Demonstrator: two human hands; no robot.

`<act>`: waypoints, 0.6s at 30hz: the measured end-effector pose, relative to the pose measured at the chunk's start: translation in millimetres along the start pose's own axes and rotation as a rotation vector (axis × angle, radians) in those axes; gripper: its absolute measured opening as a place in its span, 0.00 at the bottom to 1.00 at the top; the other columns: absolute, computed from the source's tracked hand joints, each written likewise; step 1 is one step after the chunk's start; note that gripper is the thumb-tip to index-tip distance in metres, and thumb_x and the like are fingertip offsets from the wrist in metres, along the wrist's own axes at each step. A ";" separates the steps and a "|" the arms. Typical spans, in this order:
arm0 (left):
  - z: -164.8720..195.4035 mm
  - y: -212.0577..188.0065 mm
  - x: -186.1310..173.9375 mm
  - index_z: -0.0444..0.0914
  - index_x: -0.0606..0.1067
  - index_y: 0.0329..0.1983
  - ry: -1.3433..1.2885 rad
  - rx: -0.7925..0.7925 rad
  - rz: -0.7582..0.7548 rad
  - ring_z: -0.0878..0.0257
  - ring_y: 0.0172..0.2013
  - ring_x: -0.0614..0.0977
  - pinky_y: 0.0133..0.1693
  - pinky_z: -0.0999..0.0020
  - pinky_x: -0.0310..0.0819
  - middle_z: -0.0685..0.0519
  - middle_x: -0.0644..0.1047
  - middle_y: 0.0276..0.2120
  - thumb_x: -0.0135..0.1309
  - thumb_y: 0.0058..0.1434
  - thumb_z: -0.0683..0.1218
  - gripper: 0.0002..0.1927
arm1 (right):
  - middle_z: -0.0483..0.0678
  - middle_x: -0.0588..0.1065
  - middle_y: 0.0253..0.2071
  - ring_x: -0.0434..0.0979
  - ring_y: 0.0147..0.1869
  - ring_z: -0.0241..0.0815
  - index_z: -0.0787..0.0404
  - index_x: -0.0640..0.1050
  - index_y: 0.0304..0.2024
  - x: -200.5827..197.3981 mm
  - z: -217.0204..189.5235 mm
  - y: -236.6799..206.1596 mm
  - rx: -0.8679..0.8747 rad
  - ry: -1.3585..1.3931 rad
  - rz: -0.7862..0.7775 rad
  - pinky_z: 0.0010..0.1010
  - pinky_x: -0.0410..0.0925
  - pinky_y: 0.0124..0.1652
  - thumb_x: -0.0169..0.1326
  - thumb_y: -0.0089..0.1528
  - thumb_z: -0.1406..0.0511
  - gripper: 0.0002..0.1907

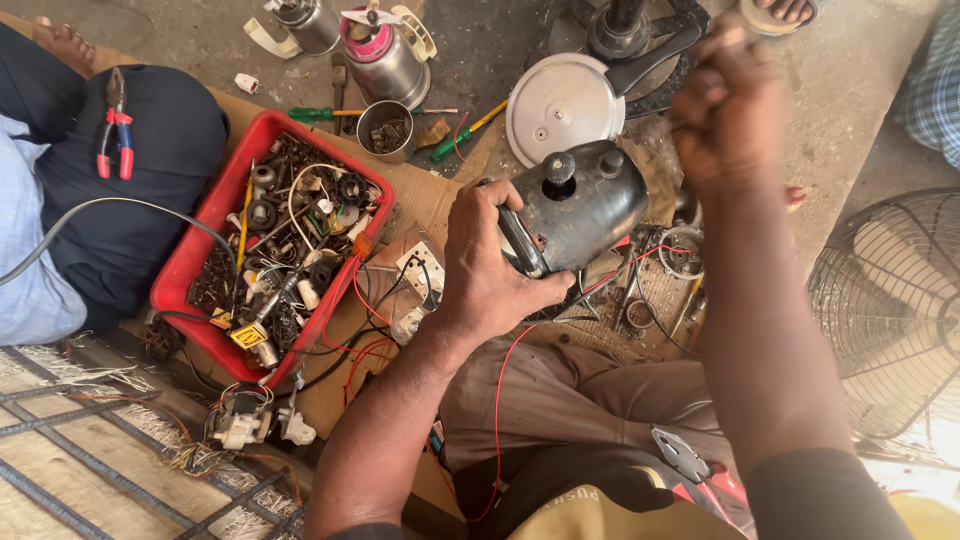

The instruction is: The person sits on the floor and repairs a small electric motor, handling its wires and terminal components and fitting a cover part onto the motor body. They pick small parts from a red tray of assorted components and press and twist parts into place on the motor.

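Cluttered workshop floor | your left hand [490,270] wraps dark metal housing [580,205], centre | right hand [730,100] fisted above, contents unclear | housing may slip onto red parts tray [200,235], one-handed hold

Red tray [190,255] blocks the left; fan guard [890,310] the right; bare concrete [850,110] seemingly passable.

A red plastic tray [190,262] sits on the cardboard, full of small dark metal parts, washers and bits of wire. Red-handled pliers [114,132] rest on a dark trouser leg at the left. Further back lie a pressure cooker lid [560,105], a green screwdriver [318,114] and a small steel cup [385,130]. A wire fan guard [895,310] stands at the right.
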State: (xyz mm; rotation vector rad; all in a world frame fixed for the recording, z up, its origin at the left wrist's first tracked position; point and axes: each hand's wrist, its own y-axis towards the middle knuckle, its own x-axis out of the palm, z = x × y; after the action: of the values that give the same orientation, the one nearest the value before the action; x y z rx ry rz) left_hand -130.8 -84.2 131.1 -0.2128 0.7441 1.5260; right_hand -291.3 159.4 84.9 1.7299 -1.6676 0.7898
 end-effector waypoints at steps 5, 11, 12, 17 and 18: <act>3.7 1.0 0.2 0.38 0.61 0.55 0.031 0.066 0.024 0.48 0.55 0.71 0.56 0.51 0.65 0.44 0.67 0.50 0.75 0.40 0.46 0.44 | 0.46 0.74 0.38 0.63 0.25 0.28 0.60 0.74 0.49 15.9 21.6 -6.9 0.180 0.066 0.109 0.18 0.56 0.22 0.51 0.71 0.72 0.05; 2.2 2.1 -0.6 0.38 0.61 0.56 0.041 0.073 -0.003 0.47 0.54 0.70 0.57 0.50 0.64 0.44 0.67 0.50 0.75 0.40 0.46 0.44 | 0.46 0.74 0.42 0.63 0.29 0.28 0.61 0.74 0.50 24.4 -19.4 -22.5 0.075 -0.030 0.019 0.18 0.55 0.25 0.51 0.76 0.70 0.02; 1.5 2.1 -0.6 0.38 0.61 0.56 0.043 0.072 0.000 0.47 0.54 0.70 0.57 0.50 0.64 0.44 0.67 0.50 0.75 0.40 0.46 0.43 | 0.47 0.75 0.43 0.64 0.29 0.28 0.61 0.74 0.50 28.1 -21.8 -30.7 0.063 -0.052 0.025 0.18 0.56 0.25 0.50 0.77 0.69 0.02; 0.3 -0.7 1.2 0.38 0.62 0.56 0.014 0.074 0.016 0.49 0.53 0.71 0.55 0.52 0.66 0.46 0.68 0.49 0.78 0.39 0.47 0.46 | 0.50 0.78 0.42 0.69 0.28 0.29 0.62 0.76 0.49 44.8 -14.1 -72.9 0.082 -0.339 -0.132 0.20 0.61 0.25 0.50 0.74 0.73 0.04; 0.0 -1.1 1.5 0.38 0.62 0.56 0.009 0.076 0.025 0.49 0.53 0.71 0.55 0.52 0.66 0.46 0.68 0.49 0.79 0.38 0.47 0.46 | 0.51 0.78 0.42 0.71 0.29 0.30 0.63 0.76 0.50 46.7 -13.0 -78.2 0.102 -0.362 -0.129 0.20 0.63 0.27 0.49 0.74 0.73 0.06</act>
State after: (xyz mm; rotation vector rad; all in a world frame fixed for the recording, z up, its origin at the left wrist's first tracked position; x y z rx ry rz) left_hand -130.0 -83.1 129.9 -0.1536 0.8131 1.5181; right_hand -211.7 141.6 127.7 2.1281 -1.7449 0.5317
